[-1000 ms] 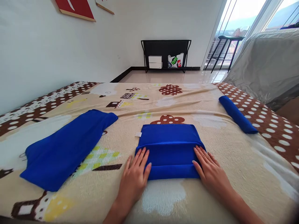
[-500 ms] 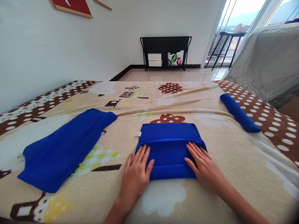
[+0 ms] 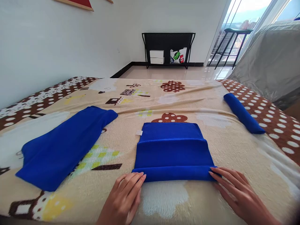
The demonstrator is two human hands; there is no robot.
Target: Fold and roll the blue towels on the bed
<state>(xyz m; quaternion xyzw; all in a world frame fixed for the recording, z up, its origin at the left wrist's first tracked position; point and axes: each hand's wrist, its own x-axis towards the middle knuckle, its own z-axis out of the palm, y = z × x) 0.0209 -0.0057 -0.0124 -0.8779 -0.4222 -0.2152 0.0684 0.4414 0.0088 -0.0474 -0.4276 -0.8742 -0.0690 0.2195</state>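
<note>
A blue towel (image 3: 173, 153) with a small white tag lies in front of me, its near edge rolled into a thick band and a raised crease across its middle. My left hand (image 3: 125, 193) is at the left end of that band, fingers together and pressed on the corner. At the opposite end, my right hand (image 3: 236, 187) has its fingertips over the right corner, the thumb low beside it. To the left a second blue towel (image 3: 65, 147) lies loosely spread, slightly wrinkled. A tightly rolled blue towel (image 3: 243, 114) rests at the right.
Everything lies on a beige patterned blanket (image 3: 187, 100) with brown polka-dot borders and shallow wrinkles. Beyond it a black rack (image 3: 168, 40) stands against the wall, holding white boxes (image 3: 156, 57). A grey covered object (image 3: 269, 56) and a black stool (image 3: 236, 32) are at the far right.
Both hands have moved from lying flat on the towel to its near corners, further apart and closer to me. The near edge now forms a fuller roll. The view has shifted slightly.
</note>
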